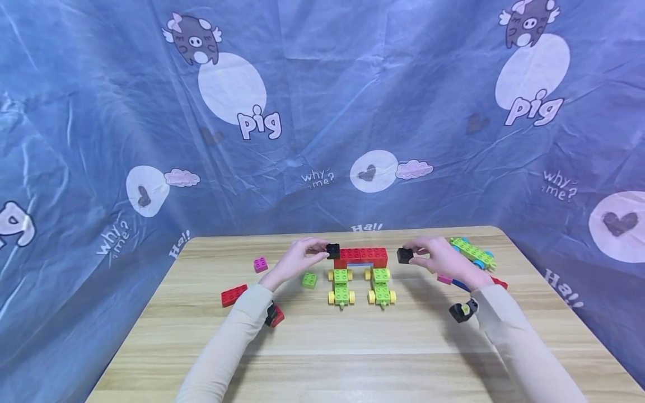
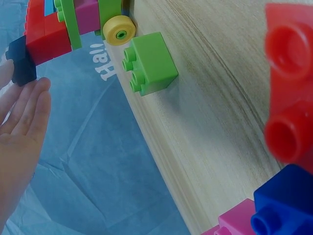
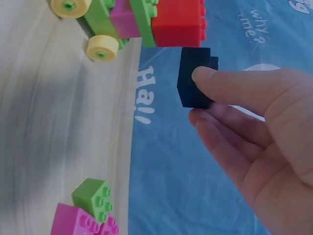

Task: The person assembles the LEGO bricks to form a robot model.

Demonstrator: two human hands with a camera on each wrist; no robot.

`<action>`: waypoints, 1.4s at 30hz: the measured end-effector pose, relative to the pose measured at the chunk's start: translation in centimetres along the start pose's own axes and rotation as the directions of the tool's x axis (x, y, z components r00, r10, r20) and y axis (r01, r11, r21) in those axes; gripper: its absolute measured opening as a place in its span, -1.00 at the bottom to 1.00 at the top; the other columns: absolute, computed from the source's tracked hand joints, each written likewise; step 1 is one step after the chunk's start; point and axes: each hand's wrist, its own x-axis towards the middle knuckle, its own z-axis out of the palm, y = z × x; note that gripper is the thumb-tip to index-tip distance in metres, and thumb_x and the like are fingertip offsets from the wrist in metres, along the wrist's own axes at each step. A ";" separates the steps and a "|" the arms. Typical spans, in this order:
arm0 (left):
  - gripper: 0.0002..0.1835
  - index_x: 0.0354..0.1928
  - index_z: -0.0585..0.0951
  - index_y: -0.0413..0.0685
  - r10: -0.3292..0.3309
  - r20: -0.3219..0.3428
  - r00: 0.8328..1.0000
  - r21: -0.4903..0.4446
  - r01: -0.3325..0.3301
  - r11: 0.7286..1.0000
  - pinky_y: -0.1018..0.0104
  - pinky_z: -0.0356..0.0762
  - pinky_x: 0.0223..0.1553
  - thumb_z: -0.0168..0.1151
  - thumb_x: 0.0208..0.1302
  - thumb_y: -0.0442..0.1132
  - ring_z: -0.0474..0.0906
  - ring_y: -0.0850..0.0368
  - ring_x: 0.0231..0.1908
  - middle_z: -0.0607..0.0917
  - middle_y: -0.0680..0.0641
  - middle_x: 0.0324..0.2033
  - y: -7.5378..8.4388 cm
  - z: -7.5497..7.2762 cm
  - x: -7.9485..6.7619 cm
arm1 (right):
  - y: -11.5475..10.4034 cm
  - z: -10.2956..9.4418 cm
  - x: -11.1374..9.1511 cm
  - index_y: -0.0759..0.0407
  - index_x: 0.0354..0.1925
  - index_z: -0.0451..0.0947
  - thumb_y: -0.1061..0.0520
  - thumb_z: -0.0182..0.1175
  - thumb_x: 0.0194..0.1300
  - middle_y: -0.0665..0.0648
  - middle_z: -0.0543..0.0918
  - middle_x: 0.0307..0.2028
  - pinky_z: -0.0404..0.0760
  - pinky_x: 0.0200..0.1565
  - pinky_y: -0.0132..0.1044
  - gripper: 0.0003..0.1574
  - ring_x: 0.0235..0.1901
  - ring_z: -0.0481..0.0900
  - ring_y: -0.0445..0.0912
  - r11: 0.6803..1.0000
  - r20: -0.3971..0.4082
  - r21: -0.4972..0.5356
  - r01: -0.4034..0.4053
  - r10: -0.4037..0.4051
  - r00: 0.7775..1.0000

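My left hand [image 1: 296, 261] pinches a black brick [image 1: 333, 251] between thumb and fingers, against the left end of a row of red bricks [image 1: 361, 255]. In the left wrist view this black brick [image 2: 22, 60] meets the red one. Thumb and fingers of my right hand [image 1: 442, 257] grip a second black brick [image 1: 405, 256], held apart from the row's right end. The right wrist view shows this brick [image 3: 194, 78] upright beside the red brick [image 3: 177, 23]. Two green wheeled bases [image 1: 341, 290] [image 1: 382, 290] with yellow wheels stand in front of the row.
On the left of the table lie a magenta brick [image 1: 260, 264], a red brick [image 1: 234, 295] and a green brick [image 1: 309, 280]. A green car base with blue wheels [image 1: 472, 253] stands back right. A black piece [image 1: 461, 310] lies by my right sleeve.
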 end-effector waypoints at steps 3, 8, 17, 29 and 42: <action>-0.63 0.06 0.57 -0.07 0.008 -0.002 1.000 0.004 -0.008 1.000 0.34 0.58 0.04 0.23 0.22 -0.14 0.64 0.14 -0.12 0.70 -0.05 -0.09 0.0 0.0 0.0 | -0.3 -0.1 0.4 0.25 -0.06 0.59 0.23 0.33 0.09 0.24 0.70 -0.13 0.67 -0.13 -0.09 -0.61 -0.19 0.69 0.04 1.000 0.001 -0.002 0.008 -0.008 1.000; -0.63 0.06 0.57 -0.06 0.010 -0.002 1.000 0.007 -0.010 1.000 0.35 0.58 0.03 0.24 0.22 -0.15 0.64 0.16 -0.13 0.70 -0.05 -0.09 0.0 0.0 0.1 | -0.6 0.0 1.1 0.22 -0.04 0.59 0.20 0.32 0.11 0.22 0.69 -0.11 0.67 -0.11 -0.12 -0.60 -0.18 0.69 0.01 1.000 0.006 -0.007 0.019 -0.019 1.000; -0.63 0.07 0.57 -0.07 0.008 -0.003 1.000 0.015 -0.007 1.000 0.35 0.58 0.04 0.24 0.22 -0.14 0.65 0.16 -0.13 0.70 -0.05 -0.09 0.0 0.0 0.3 | -1.3 -0.2 1.9 0.23 -0.01 0.57 0.20 0.30 0.14 0.24 0.67 -0.07 0.67 -0.08 -0.11 -0.60 -0.14 0.68 0.04 0.999 0.013 0.029 0.031 -0.032 0.999; -0.64 0.05 0.58 -0.08 0.018 -0.012 1.000 0.019 -0.018 1.000 0.37 0.58 0.02 0.24 0.22 -0.15 0.65 0.16 -0.14 0.71 -0.05 -0.11 0.0 -0.1 0.2 | -1.4 -0.1 2.3 0.23 -0.01 0.56 0.21 0.30 0.14 0.23 0.67 -0.08 0.68 -0.10 -0.15 -0.60 -0.15 0.68 0.02 0.998 0.020 0.049 0.042 -0.043 0.999; -0.63 0.07 0.56 -0.07 0.018 -0.008 1.000 0.018 -0.018 1.000 0.35 0.58 0.03 0.23 0.22 -0.15 0.64 0.15 -0.13 0.70 -0.06 -0.09 0.2 0.0 -0.1 | -1.4 0.4 2.7 0.27 0.01 0.55 0.25 0.29 0.14 0.25 0.67 -0.08 0.68 -0.10 -0.15 -0.58 -0.15 0.67 0.04 0.997 0.041 0.058 0.051 -0.054 0.998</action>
